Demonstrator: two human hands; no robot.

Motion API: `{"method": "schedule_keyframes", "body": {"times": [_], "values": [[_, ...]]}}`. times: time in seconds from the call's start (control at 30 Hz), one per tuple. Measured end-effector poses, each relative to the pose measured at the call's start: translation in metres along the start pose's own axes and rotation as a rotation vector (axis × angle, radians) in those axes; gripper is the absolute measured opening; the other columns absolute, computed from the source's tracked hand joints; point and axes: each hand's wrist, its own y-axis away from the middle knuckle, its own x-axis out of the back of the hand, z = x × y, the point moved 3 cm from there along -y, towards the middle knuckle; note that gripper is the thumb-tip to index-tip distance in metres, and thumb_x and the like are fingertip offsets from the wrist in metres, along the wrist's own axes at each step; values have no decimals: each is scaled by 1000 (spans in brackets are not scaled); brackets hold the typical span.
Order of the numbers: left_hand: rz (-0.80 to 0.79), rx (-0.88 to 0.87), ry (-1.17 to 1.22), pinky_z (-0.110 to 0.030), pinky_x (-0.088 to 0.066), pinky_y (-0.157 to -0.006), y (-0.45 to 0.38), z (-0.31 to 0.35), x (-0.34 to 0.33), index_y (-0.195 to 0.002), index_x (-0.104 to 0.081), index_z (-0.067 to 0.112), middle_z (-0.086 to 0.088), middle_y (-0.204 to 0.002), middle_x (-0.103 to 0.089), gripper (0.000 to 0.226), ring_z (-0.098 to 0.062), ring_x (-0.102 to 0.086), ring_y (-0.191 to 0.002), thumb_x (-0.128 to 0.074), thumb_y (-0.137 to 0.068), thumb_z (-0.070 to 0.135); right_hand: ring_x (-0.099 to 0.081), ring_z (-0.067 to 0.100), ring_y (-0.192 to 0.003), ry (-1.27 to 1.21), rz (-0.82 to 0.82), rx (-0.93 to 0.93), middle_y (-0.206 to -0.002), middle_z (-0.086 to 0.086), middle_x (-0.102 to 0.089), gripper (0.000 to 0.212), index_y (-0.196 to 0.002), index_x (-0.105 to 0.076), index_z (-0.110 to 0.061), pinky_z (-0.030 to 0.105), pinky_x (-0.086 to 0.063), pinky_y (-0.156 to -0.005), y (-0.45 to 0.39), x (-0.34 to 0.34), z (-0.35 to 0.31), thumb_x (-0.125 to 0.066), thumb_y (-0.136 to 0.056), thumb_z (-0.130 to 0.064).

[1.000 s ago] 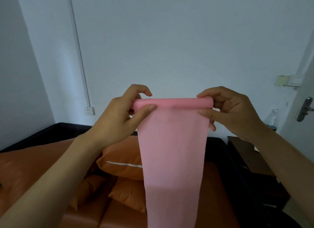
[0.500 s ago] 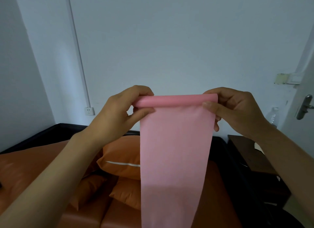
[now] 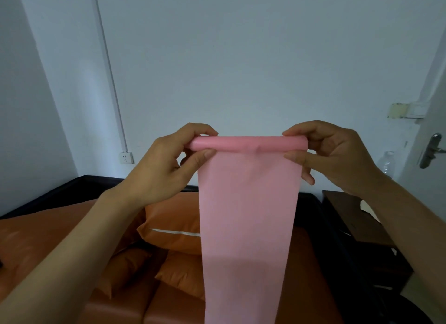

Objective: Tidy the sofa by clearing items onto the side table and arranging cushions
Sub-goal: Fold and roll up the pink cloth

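Note:
A long pink cloth (image 3: 246, 227) hangs down in front of me, its top edge rolled into a thin tube. My left hand (image 3: 166, 164) pinches the left end of the roll between thumb and fingers. At the right end, my right hand (image 3: 337, 154) pinches it the same way. Below lies the orange sofa (image 3: 48, 239) with a black frame. An orange cushion (image 3: 173, 224) leans at its back, and two smaller orange cushions (image 3: 183, 273) lie on the seat, partly hidden by the cloth.
A dark wooden side table (image 3: 357, 217) stands right of the sofa, with a pale paper on it. A clear plastic bottle (image 3: 388, 164) stands behind it by the white door with a metal handle (image 3: 432, 150). A wall socket (image 3: 126, 157) is at left.
The fingers of both hands have turned the roll, taking up a little more of the pink cloth. The roll stays at about the same height.

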Motion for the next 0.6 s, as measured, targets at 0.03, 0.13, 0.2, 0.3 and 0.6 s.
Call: {"method": "schedule_keyframes", "body": {"times": [0.03,0.13,0.2,0.3,0.6], "values": [[-5,5,11,-18,-42,-61,0,0,-1,-119,-51,29,5,-87,-57,26,-16,-51,-69,-54,-93,29,-47,45,-50,11,11,-2,-87,8,-66,27,-101,-69,-16,25,-47,-43,0,1,0,-72,-76,-9],[-6,7,24,-21,-45,-59,1,2,-4,-119,-45,32,7,-82,-49,34,-17,-47,-64,-62,-89,35,-43,40,-50,5,22,-16,-79,6,-66,27,-100,-69,-13,23,-42,-41,1,-2,-2,-70,-74,-6],[18,21,27,-37,-51,-61,0,2,-4,-115,-46,34,1,-80,-50,36,-23,-51,-66,-63,-85,45,-43,28,-52,-38,19,-30,-76,6,-64,26,-99,-70,-12,22,-39,-40,1,-4,-4,-69,-75,-2],[72,-10,35,-35,-44,-54,-2,5,-4,-109,-49,30,1,-76,-50,28,-20,-46,-62,-59,-87,45,-43,17,-45,-65,23,-45,-74,8,-62,23,-94,-73,-18,20,-36,-38,1,-4,-6,-70,-76,-5],[99,-110,-127,-13,-42,-73,-6,9,1,-109,-61,8,1,-98,-64,27,-16,-54,-76,-58,-92,29,-51,36,-45,43,20,-32,-71,9,-64,34,-98,-67,-5,29,-45,-39,2,-2,-4,-63,-86,-36]]}}
